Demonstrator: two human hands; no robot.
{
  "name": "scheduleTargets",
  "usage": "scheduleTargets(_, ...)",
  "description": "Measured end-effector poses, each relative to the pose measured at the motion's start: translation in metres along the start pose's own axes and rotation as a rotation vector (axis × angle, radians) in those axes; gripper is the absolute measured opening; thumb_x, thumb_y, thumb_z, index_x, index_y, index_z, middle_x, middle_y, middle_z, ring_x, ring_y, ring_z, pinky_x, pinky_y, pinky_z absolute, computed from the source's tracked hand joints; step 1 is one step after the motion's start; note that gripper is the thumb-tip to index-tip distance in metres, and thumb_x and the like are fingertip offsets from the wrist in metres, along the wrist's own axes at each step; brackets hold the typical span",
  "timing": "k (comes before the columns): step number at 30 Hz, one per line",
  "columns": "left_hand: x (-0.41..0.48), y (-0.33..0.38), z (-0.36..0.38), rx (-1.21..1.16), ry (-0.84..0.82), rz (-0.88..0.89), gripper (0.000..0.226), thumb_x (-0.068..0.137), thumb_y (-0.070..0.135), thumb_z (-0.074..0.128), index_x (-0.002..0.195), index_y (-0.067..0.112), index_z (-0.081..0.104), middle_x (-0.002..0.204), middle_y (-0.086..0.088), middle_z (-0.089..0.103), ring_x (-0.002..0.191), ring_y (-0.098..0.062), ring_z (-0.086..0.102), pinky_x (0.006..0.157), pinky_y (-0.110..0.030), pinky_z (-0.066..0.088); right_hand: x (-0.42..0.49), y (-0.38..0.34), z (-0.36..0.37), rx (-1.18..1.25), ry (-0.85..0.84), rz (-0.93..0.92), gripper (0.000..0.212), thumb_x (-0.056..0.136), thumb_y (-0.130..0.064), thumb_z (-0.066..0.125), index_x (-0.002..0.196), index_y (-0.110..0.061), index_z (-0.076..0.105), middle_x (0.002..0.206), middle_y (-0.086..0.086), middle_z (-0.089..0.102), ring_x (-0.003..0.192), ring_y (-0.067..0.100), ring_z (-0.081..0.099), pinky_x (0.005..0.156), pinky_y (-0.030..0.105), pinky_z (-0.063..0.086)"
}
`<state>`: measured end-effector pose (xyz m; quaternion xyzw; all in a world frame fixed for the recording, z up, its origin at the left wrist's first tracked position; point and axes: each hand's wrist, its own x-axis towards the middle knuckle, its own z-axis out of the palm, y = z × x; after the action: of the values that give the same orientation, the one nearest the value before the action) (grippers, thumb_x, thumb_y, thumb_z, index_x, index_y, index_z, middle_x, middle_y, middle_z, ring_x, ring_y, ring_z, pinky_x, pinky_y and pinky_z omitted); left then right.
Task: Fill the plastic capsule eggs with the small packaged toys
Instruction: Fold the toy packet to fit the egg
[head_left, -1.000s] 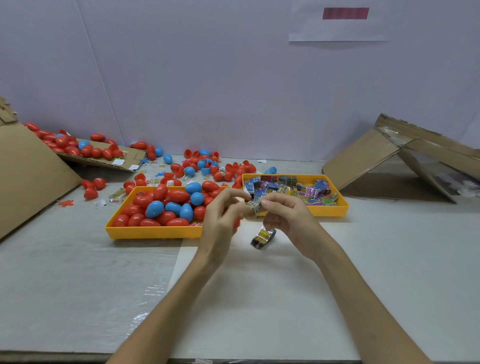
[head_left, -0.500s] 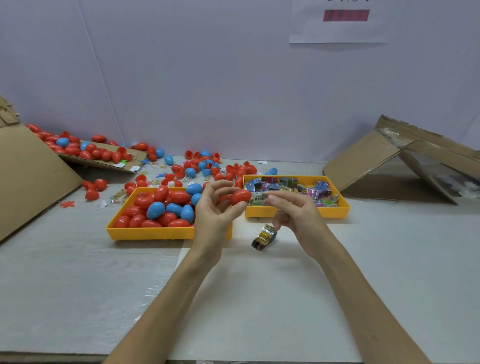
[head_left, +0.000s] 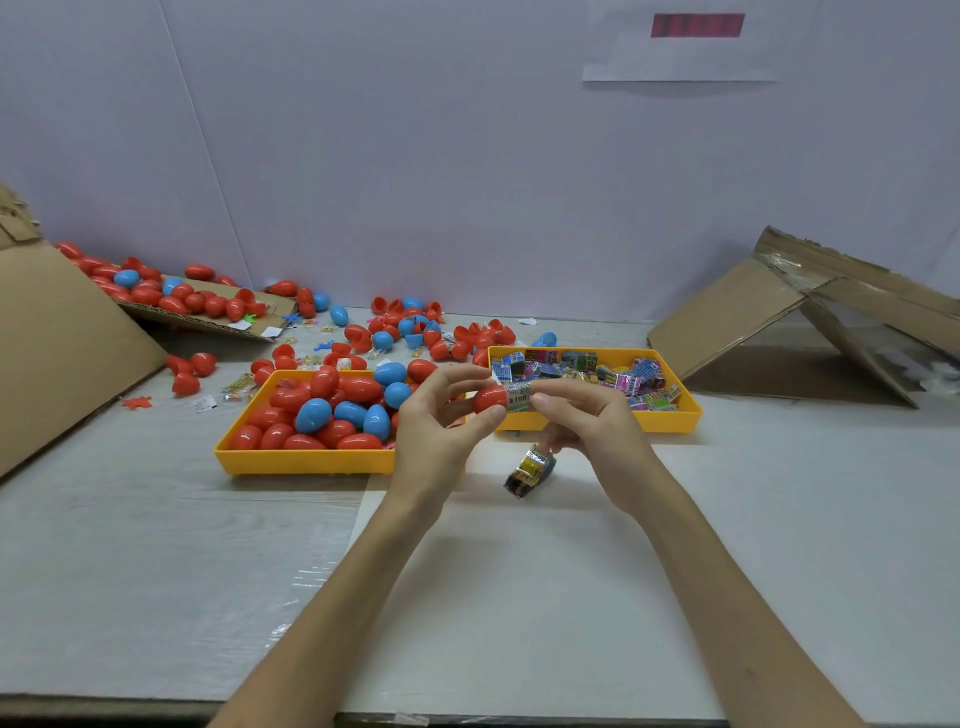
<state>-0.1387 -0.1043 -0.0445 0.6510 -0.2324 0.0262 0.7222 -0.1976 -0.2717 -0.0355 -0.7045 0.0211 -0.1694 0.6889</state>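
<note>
One red egg half (head_left: 490, 399), pinched by the fingers of your left hand (head_left: 436, 439) above the surface's middle, opens rightward to the packaged toy (head_left: 518, 398), which your right hand (head_left: 592, 431) pinches, its long axis sideways and its end touching the mouth.

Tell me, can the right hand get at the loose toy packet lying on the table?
Probably yes: the loose packet lies uncovered just beneath the right hand. But that hand pinches a second packet at the red egg half.
</note>
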Motion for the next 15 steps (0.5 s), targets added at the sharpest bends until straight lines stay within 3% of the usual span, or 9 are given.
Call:
scheduleTargets(7, -0.0017, -0.0033, 0.002, 0.09, -0.055, 0.032, 0.025, 0.083, 0.015, 0.082, 0.102, 0.027, 0.071, 0.097, 0.014, 0.074, 0.097, -0.002, 0.069, 0.081, -0.017, 0.055, -0.0003, 0.0036, 0.0016, -0.105, 0.093, -0.104, 0.013, 0.088, -0.001, 0.073, 0.092, -0.012, 0.077, 0.079, -0.003, 0.076, 0.07, 0.008, 0.069, 0.062, 0.018, 0.053)
scheduleTargets(10, -0.0023, -0.0045, 0.0025, 0.127, -0.068, 0.06, 0.022, 0.083, 0.015, 0.082, 0.101, 0.023, 0.072, 0.095, 0.014, 0.074, 0.096, -0.002, 0.068, 0.079, -0.014, 0.053, 0.0002, 0.0044, 0.0005, -0.124, 0.123, -0.138, 0.011, 0.083, -0.003, 0.078, 0.087, -0.014, 0.078, 0.081, 0.0, 0.076, 0.079, 0.014, 0.072, 0.07, 0.025, 0.059)
scheduleTargets(15, -0.0024, -0.0057, 0.0028, 0.234, -0.066, 0.101, 0.024, 0.083, 0.019, 0.083, 0.098, 0.032, 0.07, 0.096, 0.017, 0.072, 0.093, 0.003, 0.067, 0.073, -0.01, 0.052, -0.0008, 0.0017, 0.0011, -0.158, 0.09, -0.189, 0.015, 0.083, -0.008, 0.08, 0.083, -0.023, 0.078, 0.083, 0.0, 0.076, 0.081, 0.019, 0.072, 0.074, 0.029, 0.06)
